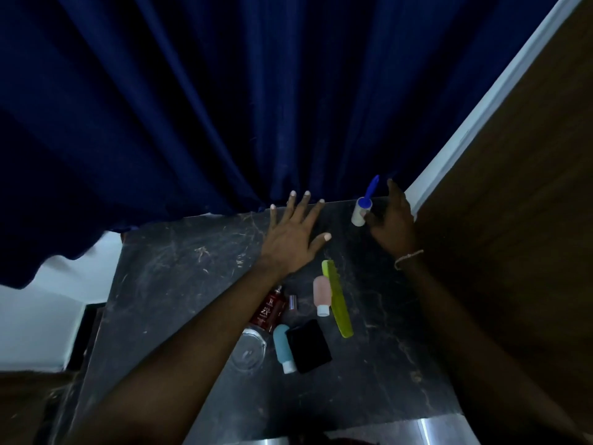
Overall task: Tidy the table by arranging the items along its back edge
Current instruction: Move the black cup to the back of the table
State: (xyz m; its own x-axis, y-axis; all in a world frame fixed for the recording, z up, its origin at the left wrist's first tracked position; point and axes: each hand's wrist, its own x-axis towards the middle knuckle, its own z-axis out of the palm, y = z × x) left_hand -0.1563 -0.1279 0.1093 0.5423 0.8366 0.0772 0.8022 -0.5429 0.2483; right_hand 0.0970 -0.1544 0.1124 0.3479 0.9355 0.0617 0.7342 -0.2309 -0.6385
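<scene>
A dark marble table (179, 277) stands against a blue curtain (224, 107). The left hand (293, 234) hovers flat over the far edge, fingers spread wide and holding nothing. The right hand (390, 220) is at the far right corner, its fingertips touching a lint roller (362, 211) with a blue handle; whether it grips the roller I cannot tell. Nearer, in the middle, lie a green comb (337, 300), a pink bottle (322, 295), a red bottle (269, 311), a blue bottle (283, 348), a black pouch (309, 346) and a glass dish (248, 351).
</scene>
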